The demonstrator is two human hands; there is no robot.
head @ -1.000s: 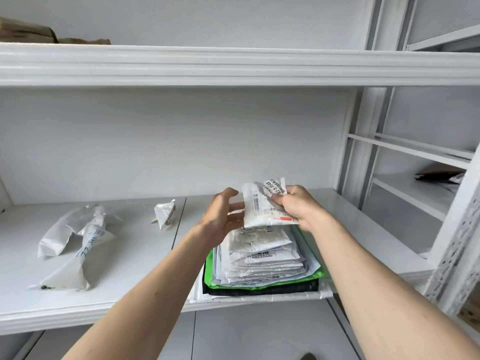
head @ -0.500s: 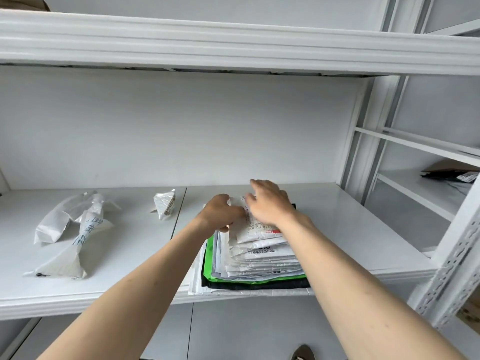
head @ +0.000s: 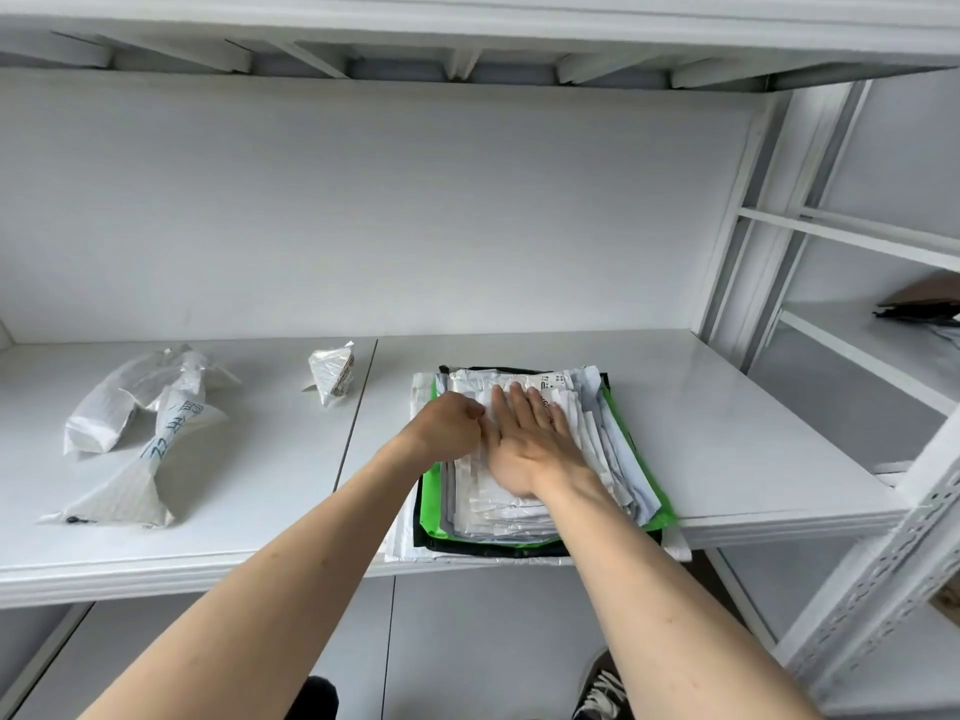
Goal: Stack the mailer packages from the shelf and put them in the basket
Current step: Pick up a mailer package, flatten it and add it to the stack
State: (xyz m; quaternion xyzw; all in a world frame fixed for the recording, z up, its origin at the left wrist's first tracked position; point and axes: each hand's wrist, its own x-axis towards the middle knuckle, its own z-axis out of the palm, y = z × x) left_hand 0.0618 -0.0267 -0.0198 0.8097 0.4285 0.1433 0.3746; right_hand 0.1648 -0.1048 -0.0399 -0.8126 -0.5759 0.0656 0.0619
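Note:
A stack of mailer packages [head: 597, 459], mostly white with a green one and a black one low down, lies on the white shelf [head: 727, 433] near its front edge. My right hand [head: 530, 439] lies flat on top of the stack, fingers straight, pressing it down. My left hand [head: 449, 426] rests at the stack's left side with its fingers curled; what they hold, if anything, is hidden. Three loose white mailers lie to the left: a small crumpled mailer [head: 332, 374], a rolled mailer [head: 119, 402] and a long twisted mailer [head: 150, 459]. No basket is in view.
The upper shelf [head: 467, 23] overhangs close above. A white perforated upright [head: 893, 563] stands at the right, with a neighbouring rack holding dark packages [head: 919, 309]. My shoe [head: 602, 688] shows on the floor below.
The small white mailer held up by both hands a second ago now lies on top of the stack. My right hand has flattened onto it. The view has tilted down.

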